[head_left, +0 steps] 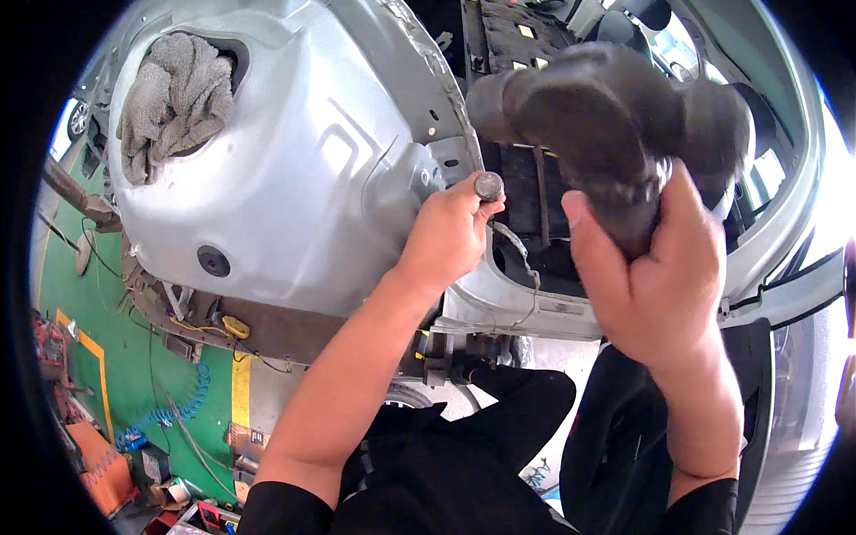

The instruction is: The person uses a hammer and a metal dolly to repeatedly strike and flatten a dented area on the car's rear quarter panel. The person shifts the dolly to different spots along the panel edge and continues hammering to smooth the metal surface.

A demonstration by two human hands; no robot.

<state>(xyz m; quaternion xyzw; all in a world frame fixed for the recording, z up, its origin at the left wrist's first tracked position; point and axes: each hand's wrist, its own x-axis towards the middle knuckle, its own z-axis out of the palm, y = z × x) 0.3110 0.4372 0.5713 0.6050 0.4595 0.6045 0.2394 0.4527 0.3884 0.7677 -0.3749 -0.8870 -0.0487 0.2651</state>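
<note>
My left hand (pixel 443 234) is closed around a metal rod, likely a chisel or punch, whose round struck end (pixel 488 185) points up at me. Its lower end is hidden behind my fist, at the seam edge of a silver car body panel (pixel 294 196). My right hand (pixel 655 276) grips the handle of a dark hammer (pixel 588 107), raised close to the camera and smeared by motion. The hammer head is up and to the right of the rod, apart from it.
A grey cloth (pixel 178 98) is stuffed in an opening of the panel. Right of the seam lies the car's dark interior (pixel 526 196). On the green floor (pixel 98 294) are a blue coiled hose (pixel 187 397), cables and an orange box (pixel 98 464).
</note>
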